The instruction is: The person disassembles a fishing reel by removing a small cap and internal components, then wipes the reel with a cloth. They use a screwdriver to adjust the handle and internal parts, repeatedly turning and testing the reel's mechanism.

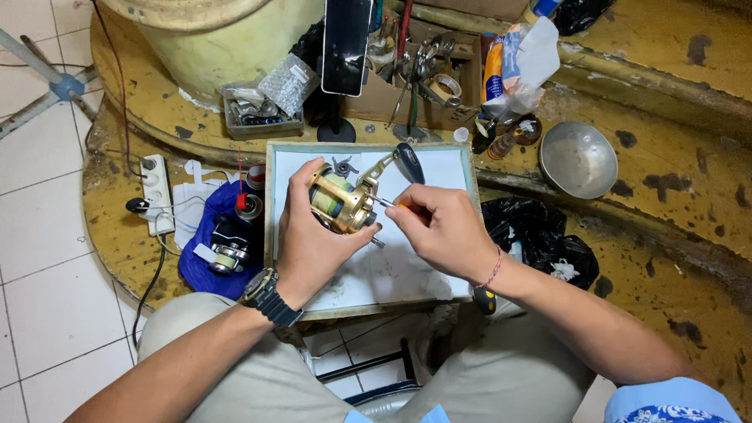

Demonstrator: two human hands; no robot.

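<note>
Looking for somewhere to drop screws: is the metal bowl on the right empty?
Empty: the metal bowl sits upright, bare inside.

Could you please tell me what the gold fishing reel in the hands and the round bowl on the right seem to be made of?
The gold fishing reel, held in the left hand, looks like metal with a shiny gold-coloured finish; it glints. The round grey bowl appears to be dull bare metal, possibly aluminium or steel, judging by its soft sheen.

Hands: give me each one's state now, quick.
Left hand: closed around the gold fishing reel.
Right hand: closed, pinching a small screwdriver against the reel.
</note>
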